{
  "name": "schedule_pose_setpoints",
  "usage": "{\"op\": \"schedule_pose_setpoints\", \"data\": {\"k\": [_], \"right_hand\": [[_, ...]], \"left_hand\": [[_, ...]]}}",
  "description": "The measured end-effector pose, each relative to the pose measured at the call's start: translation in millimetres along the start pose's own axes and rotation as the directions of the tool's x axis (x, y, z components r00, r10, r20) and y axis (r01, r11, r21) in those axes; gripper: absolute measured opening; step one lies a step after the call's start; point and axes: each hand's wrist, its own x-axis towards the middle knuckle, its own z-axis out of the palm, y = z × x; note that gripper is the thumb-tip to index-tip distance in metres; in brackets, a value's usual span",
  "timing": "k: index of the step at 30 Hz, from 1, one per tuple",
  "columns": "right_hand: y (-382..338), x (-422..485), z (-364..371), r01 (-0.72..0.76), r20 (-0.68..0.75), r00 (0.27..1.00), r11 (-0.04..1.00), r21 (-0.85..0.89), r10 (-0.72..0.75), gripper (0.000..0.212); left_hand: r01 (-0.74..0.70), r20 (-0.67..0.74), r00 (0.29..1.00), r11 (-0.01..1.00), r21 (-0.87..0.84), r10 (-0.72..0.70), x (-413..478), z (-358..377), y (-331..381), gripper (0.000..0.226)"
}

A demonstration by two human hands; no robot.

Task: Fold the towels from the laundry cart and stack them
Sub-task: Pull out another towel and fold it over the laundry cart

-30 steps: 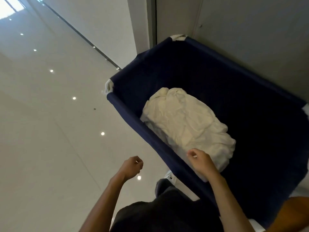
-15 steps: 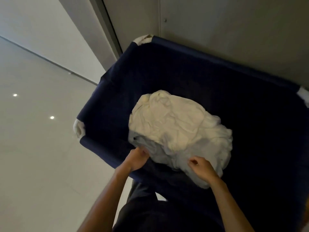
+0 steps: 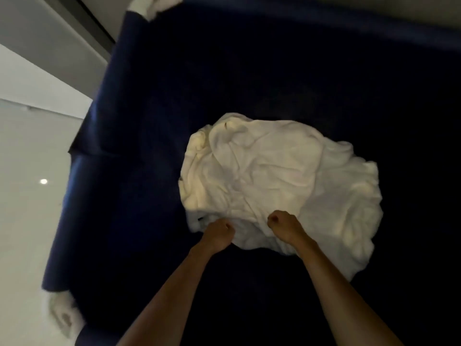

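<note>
navy blue laundry cart [image 3: 104, 121] plain fabric, white corner caps [image 3: 62, 313], cream-white crumpled towels [image 3: 269, 176], pale grey glossy floor [image 3: 22, 221]

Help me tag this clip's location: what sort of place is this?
Probably a hotel or laundry service corridor: a deep navy fabric laundry cart holding crumpled white towels, on a glossy pale floor.

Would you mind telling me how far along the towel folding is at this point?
Barely started. Done: nothing visible, with no folded towel or stack in view. In hand: the left hand and right hand grip the near edge of the crumpled white towels, which lie heaped inside the navy laundry cart. Left: lifting a towel out, then all the folding and stacking.
</note>
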Motion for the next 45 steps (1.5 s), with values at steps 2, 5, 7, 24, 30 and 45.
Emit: {"op": "schedule_pose_setpoints", "data": {"k": [2,5,7,24,30,45], "right_hand": [[-1.2,38.7,12.8,-0.018,-0.002,1.0,0.999,-0.042,0.018,0.026],[-0.1,91.5,32.0,0.022,-0.051,0.998,0.994,-0.107,-0.028,0.046],[-0.7,122.1,43.1,0.046,-0.106,0.992,0.983,-0.179,-0.066,0.056],[-3.2,63.5,58.9,0.08,-0.119,0.982,0.902,-0.423,-0.143,0.024],[-19.3,-45.8,15.1,0.219,-0.281,0.94,0.974,0.057,-0.195,0.015],[-1.5,-243.6,-69.3,0.467,-0.488,0.822,0.836,0.287,-0.292,0.01]], "left_hand": [[0.02,0.011,1.0,1.0,0.017,-0.02,31.3,-1.0,-12.9,0.025],[0.029,0.012,0.999,0.998,0.061,-0.03,68.3,-1.9,-32.2,0.021],[0.028,0.002,1.0,0.995,0.098,-0.029,87.5,-2.2,-41.7,0.025],[-0.077,0.074,0.995,0.991,0.111,0.069,54.8,-6.5,-5.6,0.02],[-0.255,0.014,0.966,0.94,0.227,0.259,-25.4,-10.8,43.8,0.037],[-0.538,-0.117,0.721,0.658,0.526,0.683,-204.1,28.7,128.0,0.026]]}}
